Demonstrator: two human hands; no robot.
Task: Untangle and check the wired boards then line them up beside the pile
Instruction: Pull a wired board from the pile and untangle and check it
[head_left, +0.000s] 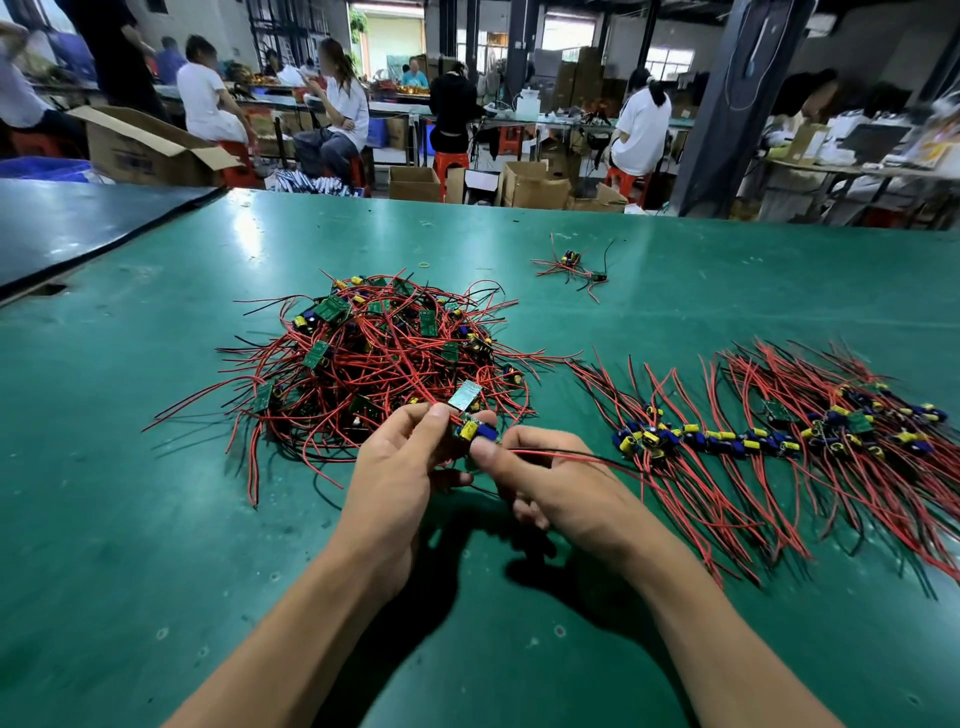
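Observation:
A tangled pile (384, 353) of small green boards with red and black wires lies on the green table (156, 519) ahead of me. My left hand (395, 478) and my right hand (550, 483) hold one wired board (474, 430) between them, just in front of the pile. It carries a yellow and a blue component. My left thumb and fingers pinch the board. My right thumb and fingers pinch its red and black wires, which run off to the right. A row of lined-up boards (779, 436) with their wires fanned out lies to the right of the pile.
A small separate bunch of wired boards (574, 265) lies farther back on the table. A dark mat (78, 228) covers the table's far left. Beyond the far edge stand cardboard boxes (530, 184), red stools and several seated people at other benches.

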